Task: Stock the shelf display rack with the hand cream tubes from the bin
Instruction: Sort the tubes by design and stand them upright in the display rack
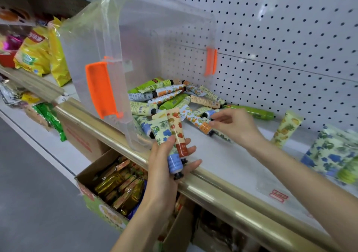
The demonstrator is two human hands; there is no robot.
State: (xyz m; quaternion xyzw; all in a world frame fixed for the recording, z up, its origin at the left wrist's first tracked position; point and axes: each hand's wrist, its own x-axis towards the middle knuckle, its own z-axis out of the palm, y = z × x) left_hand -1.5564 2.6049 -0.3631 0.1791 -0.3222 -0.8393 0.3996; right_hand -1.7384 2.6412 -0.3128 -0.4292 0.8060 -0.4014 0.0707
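Note:
A clear plastic bin with orange latches lies tipped on its side on the white shelf. Several hand cream tubes spill from it in a loose pile. My left hand grips two tubes upright over the shelf's gold front rail, a blue-flowered tube and a strawberry tube, caps down. My right hand reaches into the pile, fingers curled over an orange-print tube. A pineapple tube stands against the pegboard at the right, near blue-flowered tubes.
White pegboard backs the shelf. The gold rail runs along its front edge. Yellow snack bags fill the shelf to the left. An open carton of gold-wrapped packs sits on the lower level under my left arm.

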